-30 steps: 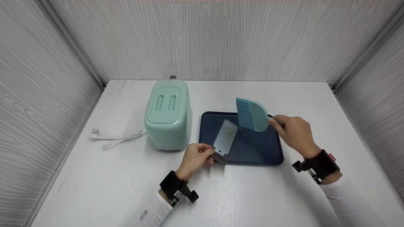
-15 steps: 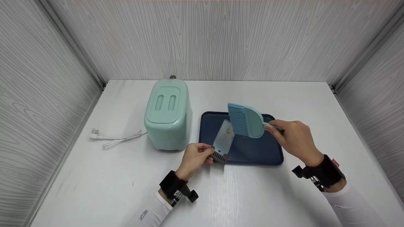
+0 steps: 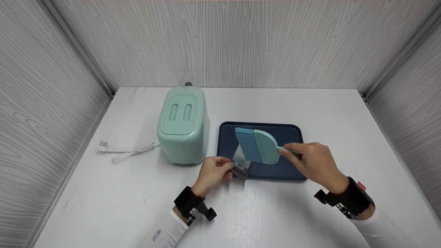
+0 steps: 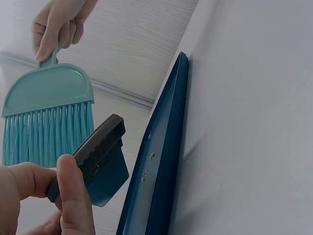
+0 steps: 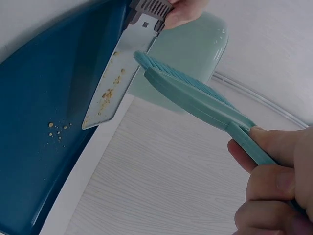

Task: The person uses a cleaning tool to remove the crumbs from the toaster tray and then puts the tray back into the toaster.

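My left hand (image 3: 213,172) pinches the dark slotted handle of a metal crumb tray (image 5: 110,90). The plate reaches over the navy tray (image 3: 279,173), and yellowish crumbs lie along it in the right wrist view. Several more crumbs (image 5: 55,130) are scattered on the navy tray. My right hand (image 3: 316,165) grips the thin handle of a teal brush (image 3: 267,147). Its bristles (image 4: 46,132) cover much of the crumb tray in the head view; in the right wrist view they appear beside the plate near its handle, and contact cannot be told.
A mint-green toaster (image 3: 182,120) with its lid on stands left of the navy tray. Its white cord and plug (image 3: 129,151) lie on the table to the left. Wood-grain panels (image 3: 220,44) enclose the white table (image 3: 155,199) at the back and sides.
My right hand has brought the brush left and toward me, from beside the crumb tray's far end to over its near half. The left hand and crumb tray have stayed in place.
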`<state>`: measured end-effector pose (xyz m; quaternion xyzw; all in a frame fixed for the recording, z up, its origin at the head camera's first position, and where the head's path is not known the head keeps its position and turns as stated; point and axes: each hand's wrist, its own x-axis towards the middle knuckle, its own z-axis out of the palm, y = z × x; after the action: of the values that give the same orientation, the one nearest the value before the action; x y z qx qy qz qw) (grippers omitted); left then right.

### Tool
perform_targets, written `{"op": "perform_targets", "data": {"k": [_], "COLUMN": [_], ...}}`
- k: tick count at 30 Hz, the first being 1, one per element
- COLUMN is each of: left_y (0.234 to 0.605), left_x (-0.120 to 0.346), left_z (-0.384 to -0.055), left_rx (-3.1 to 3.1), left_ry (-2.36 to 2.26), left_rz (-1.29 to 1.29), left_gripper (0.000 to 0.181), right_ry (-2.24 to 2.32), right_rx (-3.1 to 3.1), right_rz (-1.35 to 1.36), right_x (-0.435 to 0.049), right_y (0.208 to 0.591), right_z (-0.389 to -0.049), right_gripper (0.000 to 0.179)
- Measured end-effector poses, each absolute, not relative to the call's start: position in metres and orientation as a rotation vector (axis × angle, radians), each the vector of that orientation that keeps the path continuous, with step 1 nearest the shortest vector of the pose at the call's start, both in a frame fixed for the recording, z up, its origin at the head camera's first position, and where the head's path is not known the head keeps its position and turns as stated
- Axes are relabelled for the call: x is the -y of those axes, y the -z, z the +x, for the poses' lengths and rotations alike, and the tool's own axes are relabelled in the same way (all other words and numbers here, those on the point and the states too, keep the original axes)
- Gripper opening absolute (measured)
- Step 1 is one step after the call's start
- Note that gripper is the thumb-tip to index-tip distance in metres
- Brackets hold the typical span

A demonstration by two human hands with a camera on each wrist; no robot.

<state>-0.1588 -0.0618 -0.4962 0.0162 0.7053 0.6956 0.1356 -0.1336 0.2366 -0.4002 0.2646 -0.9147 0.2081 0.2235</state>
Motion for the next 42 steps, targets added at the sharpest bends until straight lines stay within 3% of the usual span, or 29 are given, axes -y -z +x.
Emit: {"op": "perform_targets", "data": {"k": [33,39,42], "left_y": [0.492,0.491,0.491], "left_x": [0.059,0.059,0.059], "left_z": [-0.157,-0.158,-0.158], "left_rx": [-2.06,-2.068,-2.078], "left_ry": [-2.028,-2.031,-2.026], "left_rz": [0.04,0.03,0.033], "left_gripper": [0.024,0.023,0.023], "right_ry": [-0.427,-0.413,-0.417], "right_rx": [2.58,2.613,2.62], "right_rz": [0.717,0.684,0.675], "right_x": [-0.238,-0.241,-0.243], "right_y": [0.409,0.409,0.41], "right_z": [-0.145,-0.153,-0.158], "right_gripper": [0.007,0.011,0.021]}}
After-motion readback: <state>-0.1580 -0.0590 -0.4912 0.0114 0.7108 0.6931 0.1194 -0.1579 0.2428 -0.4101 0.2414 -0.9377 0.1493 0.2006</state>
